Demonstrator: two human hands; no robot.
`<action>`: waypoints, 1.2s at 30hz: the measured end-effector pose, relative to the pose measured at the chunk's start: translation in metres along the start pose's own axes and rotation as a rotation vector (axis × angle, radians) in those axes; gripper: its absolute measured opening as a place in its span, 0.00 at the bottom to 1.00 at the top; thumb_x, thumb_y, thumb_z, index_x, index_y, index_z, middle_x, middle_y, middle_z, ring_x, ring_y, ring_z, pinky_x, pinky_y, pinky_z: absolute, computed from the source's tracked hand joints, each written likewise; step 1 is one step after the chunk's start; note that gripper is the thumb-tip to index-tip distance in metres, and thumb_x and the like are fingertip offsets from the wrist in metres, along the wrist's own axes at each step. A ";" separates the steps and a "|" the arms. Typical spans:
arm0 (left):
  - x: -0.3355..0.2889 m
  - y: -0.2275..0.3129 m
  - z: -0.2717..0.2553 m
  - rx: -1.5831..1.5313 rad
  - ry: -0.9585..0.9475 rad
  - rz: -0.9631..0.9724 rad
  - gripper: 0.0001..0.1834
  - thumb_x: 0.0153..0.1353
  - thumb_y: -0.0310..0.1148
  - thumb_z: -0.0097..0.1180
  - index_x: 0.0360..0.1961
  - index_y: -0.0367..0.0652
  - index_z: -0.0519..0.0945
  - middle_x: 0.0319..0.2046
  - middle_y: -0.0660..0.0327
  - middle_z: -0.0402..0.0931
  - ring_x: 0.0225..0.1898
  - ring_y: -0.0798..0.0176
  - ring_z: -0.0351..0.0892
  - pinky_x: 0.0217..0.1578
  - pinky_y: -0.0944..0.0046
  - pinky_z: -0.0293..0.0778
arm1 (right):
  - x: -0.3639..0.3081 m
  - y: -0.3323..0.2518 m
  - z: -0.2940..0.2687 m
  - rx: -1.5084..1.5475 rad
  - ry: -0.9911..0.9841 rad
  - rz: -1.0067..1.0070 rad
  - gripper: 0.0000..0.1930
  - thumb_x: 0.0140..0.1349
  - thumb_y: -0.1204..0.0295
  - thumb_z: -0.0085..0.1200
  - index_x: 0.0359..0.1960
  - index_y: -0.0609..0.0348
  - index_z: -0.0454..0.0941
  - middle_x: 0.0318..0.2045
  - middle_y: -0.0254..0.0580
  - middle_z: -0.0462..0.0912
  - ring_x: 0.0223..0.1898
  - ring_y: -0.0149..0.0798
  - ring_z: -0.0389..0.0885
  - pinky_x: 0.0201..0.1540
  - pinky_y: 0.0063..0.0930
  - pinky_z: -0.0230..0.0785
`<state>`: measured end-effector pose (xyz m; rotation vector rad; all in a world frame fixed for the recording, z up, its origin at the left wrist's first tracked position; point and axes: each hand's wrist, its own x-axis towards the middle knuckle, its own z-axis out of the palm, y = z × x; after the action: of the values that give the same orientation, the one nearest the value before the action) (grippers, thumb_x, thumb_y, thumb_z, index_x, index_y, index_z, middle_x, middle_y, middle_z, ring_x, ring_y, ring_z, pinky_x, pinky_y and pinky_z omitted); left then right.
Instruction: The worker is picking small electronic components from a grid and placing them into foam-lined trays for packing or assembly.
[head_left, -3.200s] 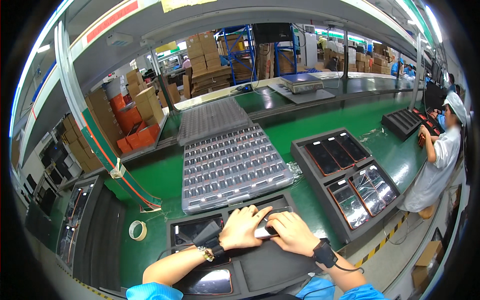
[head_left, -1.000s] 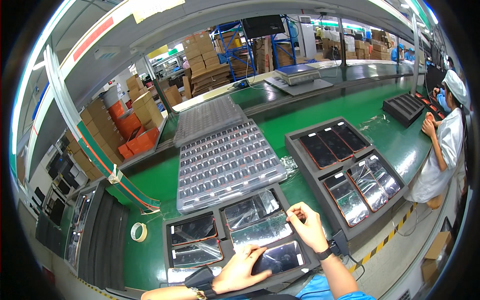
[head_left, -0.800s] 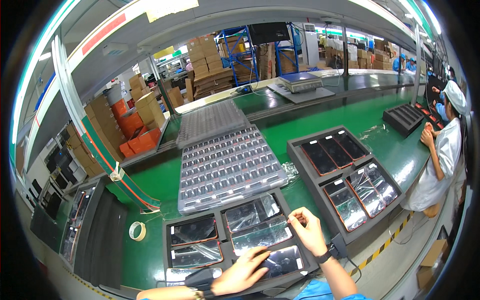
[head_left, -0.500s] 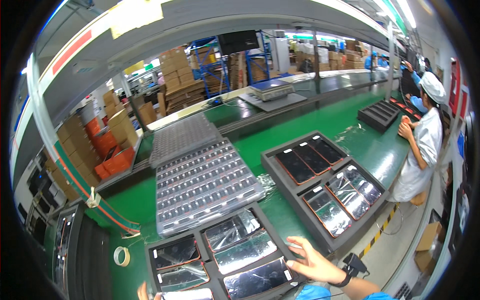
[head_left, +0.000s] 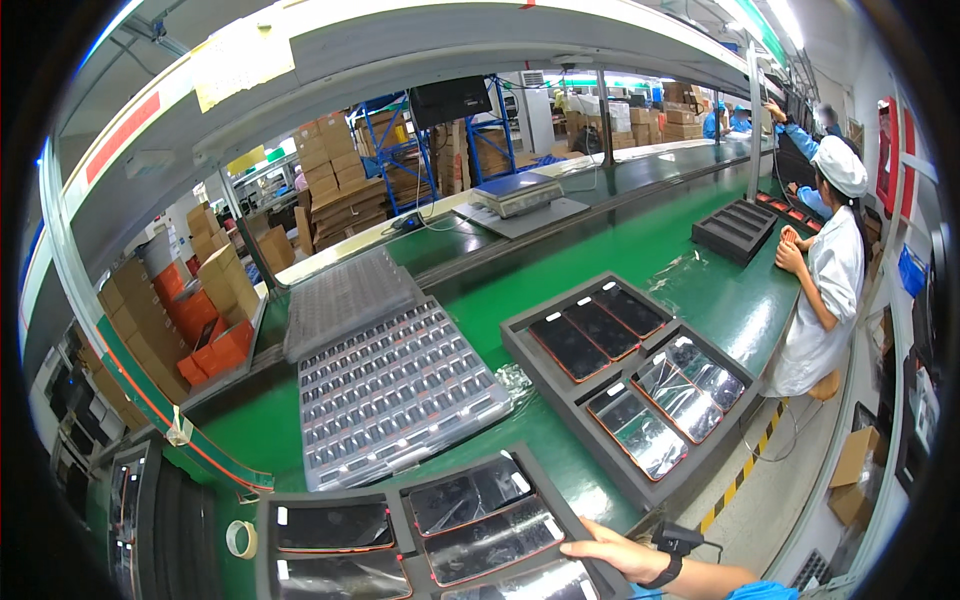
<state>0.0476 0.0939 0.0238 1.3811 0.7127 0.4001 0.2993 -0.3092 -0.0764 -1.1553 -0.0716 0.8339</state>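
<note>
My right hand (head_left: pixel 620 553) grips the right edge of a dark foam tray (head_left: pixel 407 538) low in the view, its thumb over the rim and its other fingers partly hidden. The tray's compartments hold several black-screened phones (head_left: pixel 490 548) with orange edges and small white labels; some carry glossy clear film. The tray's near side runs out of the picture. My left hand is out of view. Farther right, a second foam tray (head_left: pixel 545 395) with similar phones lies on the green bench. Beyond the near tray sits a clear plastic tray (head_left: pixel 400 455) with rows of small dark-and-orange parts.
A tape roll (head_left: pixel 241 540) lies left of the near tray, beside stacked foam trays (head_left: pixel 185 530). At the back stands a weighing scale (head_left: pixel 518 195). A co-worker in white (head_left: pixel 830 270) stands at the right, near an unfilled foam tray (head_left: pixel 735 232). A post (head_left: pixel 150 390) rises at left.
My right hand has gone from spread fingers beside the near tray to gripping its edge. The tray looks larger and lower in view. My left hand has left the picture; the view has shifted.
</note>
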 end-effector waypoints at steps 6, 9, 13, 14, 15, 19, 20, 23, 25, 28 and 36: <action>-0.019 0.016 -0.085 -0.594 -0.267 0.232 0.38 0.70 0.57 0.42 0.63 0.31 0.73 0.58 0.44 0.77 0.59 0.47 0.76 0.63 0.47 0.69 | -0.077 -0.018 -0.001 0.086 0.054 -0.332 0.38 0.67 0.69 0.58 0.75 0.68 0.54 0.68 0.48 0.67 0.68 0.40 0.64 0.70 0.34 0.57; 0.026 0.035 0.026 -0.335 -0.055 0.624 0.29 0.71 0.49 0.51 0.57 0.32 0.78 0.51 0.50 0.82 0.52 0.49 0.81 0.63 0.47 0.68 | -0.097 0.003 -0.024 0.063 0.270 -0.583 0.38 0.67 0.64 0.58 0.73 0.68 0.56 0.66 0.50 0.68 0.66 0.42 0.67 0.69 0.36 0.57; 0.055 0.098 0.165 -0.437 -0.486 0.096 0.26 0.58 0.39 0.67 0.55 0.35 0.81 0.41 0.54 0.81 0.45 0.54 0.79 0.54 0.53 0.75 | -0.113 0.000 -0.054 0.000 0.485 -0.769 0.32 0.69 0.61 0.53 0.68 0.68 0.63 0.60 0.51 0.74 0.58 0.42 0.75 0.62 0.35 0.66; 0.090 0.090 0.193 -0.515 -0.453 0.017 0.15 0.60 0.29 0.60 0.47 0.36 0.83 0.36 0.56 0.84 0.40 0.55 0.82 0.50 0.52 0.77 | -0.121 0.003 -0.067 -0.050 0.503 -0.846 0.34 0.69 0.60 0.55 0.70 0.68 0.59 0.58 0.48 0.75 0.53 0.38 0.78 0.57 0.31 0.71; 0.114 0.090 0.225 -0.492 -0.537 -0.018 0.10 0.62 0.30 0.60 0.42 0.38 0.84 0.37 0.58 0.83 0.41 0.57 0.81 0.49 0.51 0.77 | -0.114 -0.006 -0.063 0.031 0.600 -0.924 0.34 0.68 0.57 0.54 0.68 0.67 0.60 0.54 0.50 0.76 0.47 0.40 0.81 0.52 0.34 0.74; 0.193 0.073 0.348 -0.319 -0.758 0.154 0.05 0.63 0.32 0.64 0.37 0.43 0.82 0.31 0.60 0.80 0.35 0.59 0.81 0.43 0.49 0.79 | -0.101 -0.024 -0.082 0.006 0.756 -1.020 0.28 0.73 0.65 0.51 0.69 0.64 0.59 0.60 0.45 0.73 0.57 0.37 0.75 0.62 0.33 0.67; 0.213 0.062 0.382 -0.434 -0.799 0.119 0.06 0.63 0.33 0.64 0.36 0.44 0.81 0.29 0.60 0.79 0.31 0.58 0.80 0.40 0.49 0.79 | -0.096 -0.030 -0.087 -0.023 0.782 -1.031 0.27 0.74 0.66 0.50 0.70 0.63 0.59 0.61 0.44 0.72 0.59 0.37 0.73 0.64 0.33 0.66; 0.241 0.043 0.473 -0.521 -0.748 0.092 0.07 0.63 0.31 0.63 0.40 0.45 0.79 0.35 0.64 0.79 0.40 0.64 0.79 0.45 0.57 0.76 | -0.083 -0.034 -0.097 -0.029 0.930 -0.955 0.36 0.75 0.63 0.52 0.76 0.63 0.49 0.66 0.46 0.68 0.62 0.36 0.70 0.66 0.30 0.61; 0.274 0.015 0.514 -0.547 -0.649 0.082 0.09 0.60 0.29 0.64 0.40 0.43 0.78 0.35 0.62 0.78 0.41 0.63 0.78 0.46 0.57 0.76 | -0.062 -0.029 -0.116 -0.148 1.025 -0.910 0.38 0.74 0.60 0.54 0.73 0.71 0.48 0.59 0.47 0.74 0.53 0.34 0.78 0.55 0.26 0.73; 0.289 -0.022 0.528 -0.446 -0.546 -0.069 0.15 0.58 0.27 0.62 0.46 0.38 0.77 0.39 0.59 0.78 0.44 0.59 0.78 0.48 0.56 0.77 | -0.070 -0.050 -0.116 -0.327 0.912 -0.439 0.30 0.73 0.54 0.53 0.61 0.67 0.59 0.32 0.42 0.80 0.17 0.31 0.79 0.13 0.21 0.68; 0.321 -0.027 0.556 -0.506 -0.637 0.216 0.21 0.69 0.26 0.55 0.61 0.37 0.71 0.54 0.56 0.77 0.55 0.57 0.77 0.59 0.54 0.72 | -0.068 -0.063 -0.093 -0.399 0.953 -0.446 0.24 0.76 0.49 0.47 0.45 0.63 0.69 0.18 0.42 0.78 0.12 0.31 0.75 0.13 0.21 0.64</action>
<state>0.6490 -0.1183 -0.0574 1.0119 -0.0674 0.2592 0.3274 -0.4321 -0.0409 -1.7302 0.2962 -0.1868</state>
